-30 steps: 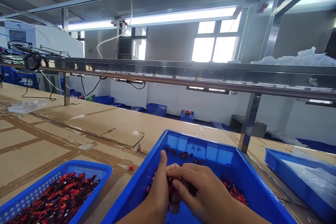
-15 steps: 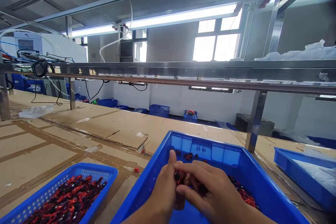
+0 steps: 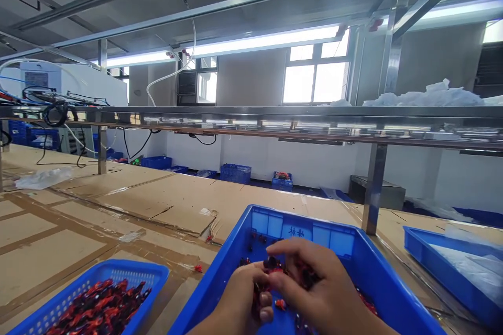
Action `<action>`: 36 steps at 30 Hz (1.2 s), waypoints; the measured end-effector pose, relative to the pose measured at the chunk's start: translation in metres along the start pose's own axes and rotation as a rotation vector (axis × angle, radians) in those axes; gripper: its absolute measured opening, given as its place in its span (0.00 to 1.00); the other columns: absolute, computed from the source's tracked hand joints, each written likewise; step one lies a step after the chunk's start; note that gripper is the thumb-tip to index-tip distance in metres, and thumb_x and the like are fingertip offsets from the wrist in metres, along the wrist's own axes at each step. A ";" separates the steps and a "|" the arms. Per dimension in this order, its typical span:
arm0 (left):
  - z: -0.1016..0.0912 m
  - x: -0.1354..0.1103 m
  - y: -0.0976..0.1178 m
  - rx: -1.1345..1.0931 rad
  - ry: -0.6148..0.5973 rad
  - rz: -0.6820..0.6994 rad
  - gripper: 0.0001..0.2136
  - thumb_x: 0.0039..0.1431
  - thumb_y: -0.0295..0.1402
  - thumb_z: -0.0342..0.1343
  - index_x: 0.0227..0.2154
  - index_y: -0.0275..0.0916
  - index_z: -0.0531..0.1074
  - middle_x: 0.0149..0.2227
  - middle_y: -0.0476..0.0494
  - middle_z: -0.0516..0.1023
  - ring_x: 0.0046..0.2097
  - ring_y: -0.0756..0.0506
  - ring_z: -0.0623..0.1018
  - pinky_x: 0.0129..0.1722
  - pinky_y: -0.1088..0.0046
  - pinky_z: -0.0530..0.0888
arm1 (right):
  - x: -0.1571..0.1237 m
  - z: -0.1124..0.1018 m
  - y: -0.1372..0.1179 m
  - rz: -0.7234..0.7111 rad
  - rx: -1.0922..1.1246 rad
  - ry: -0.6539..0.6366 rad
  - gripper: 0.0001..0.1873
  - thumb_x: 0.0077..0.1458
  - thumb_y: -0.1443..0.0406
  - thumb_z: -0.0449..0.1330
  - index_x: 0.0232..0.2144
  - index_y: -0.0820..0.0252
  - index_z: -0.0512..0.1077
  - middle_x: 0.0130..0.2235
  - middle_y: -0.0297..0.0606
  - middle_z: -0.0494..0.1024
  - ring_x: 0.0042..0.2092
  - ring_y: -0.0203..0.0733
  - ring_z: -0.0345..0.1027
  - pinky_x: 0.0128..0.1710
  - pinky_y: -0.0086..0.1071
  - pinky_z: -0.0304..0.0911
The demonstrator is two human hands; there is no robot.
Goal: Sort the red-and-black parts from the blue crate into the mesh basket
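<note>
Two dark printed characters (image 3: pixel 295 232), possibly 林, on the 12 o'clock inner wall of a bright blue plastic crate (image 3: pixel 353 251); small green digital display (image 3: pixel 136 161) at 10 o'clock, digits unreadable.

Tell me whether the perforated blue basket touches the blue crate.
Apart: the head view shows the perforated blue basket separated from the blue crate by a strip of cardboard between their rims.
</note>
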State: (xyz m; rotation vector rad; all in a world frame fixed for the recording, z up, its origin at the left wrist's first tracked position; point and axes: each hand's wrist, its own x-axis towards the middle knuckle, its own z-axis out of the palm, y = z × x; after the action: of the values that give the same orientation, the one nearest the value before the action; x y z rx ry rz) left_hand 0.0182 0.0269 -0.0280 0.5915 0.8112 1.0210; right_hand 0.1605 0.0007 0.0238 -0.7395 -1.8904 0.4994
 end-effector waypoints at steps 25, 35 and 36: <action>0.001 -0.013 0.011 0.300 0.038 0.627 0.22 0.53 0.55 0.56 0.38 0.40 0.67 0.29 0.52 0.71 0.19 0.56 0.63 0.16 0.81 0.59 | 0.002 0.042 0.041 0.589 0.548 -0.052 0.20 0.48 0.51 0.65 0.25 0.62 0.70 0.17 0.27 0.69 0.14 0.28 0.52 0.13 0.24 0.46; -0.009 0.000 0.013 0.488 0.100 0.520 0.24 0.52 0.55 0.54 0.37 0.37 0.71 0.28 0.47 0.74 0.23 0.51 0.69 0.21 0.77 0.64 | 0.001 0.015 0.006 -0.031 -0.275 -0.013 0.12 0.48 0.70 0.60 0.36 0.57 0.76 0.23 0.29 0.73 0.24 0.34 0.66 0.27 0.26 0.59; -0.010 0.002 0.010 0.545 0.069 0.505 0.21 0.51 0.53 0.56 0.34 0.37 0.72 0.26 0.47 0.73 0.25 0.49 0.70 0.23 0.76 0.65 | -0.001 0.013 0.004 -0.105 -0.324 -0.008 0.12 0.48 0.71 0.59 0.37 0.56 0.75 0.24 0.30 0.75 0.24 0.34 0.67 0.27 0.26 0.59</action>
State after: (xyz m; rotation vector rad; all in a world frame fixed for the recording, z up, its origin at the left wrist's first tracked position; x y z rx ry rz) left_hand 0.0057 0.0338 -0.0264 1.2783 1.0371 1.2858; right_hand 0.1500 0.0027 0.0159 -0.8415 -2.0306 0.1305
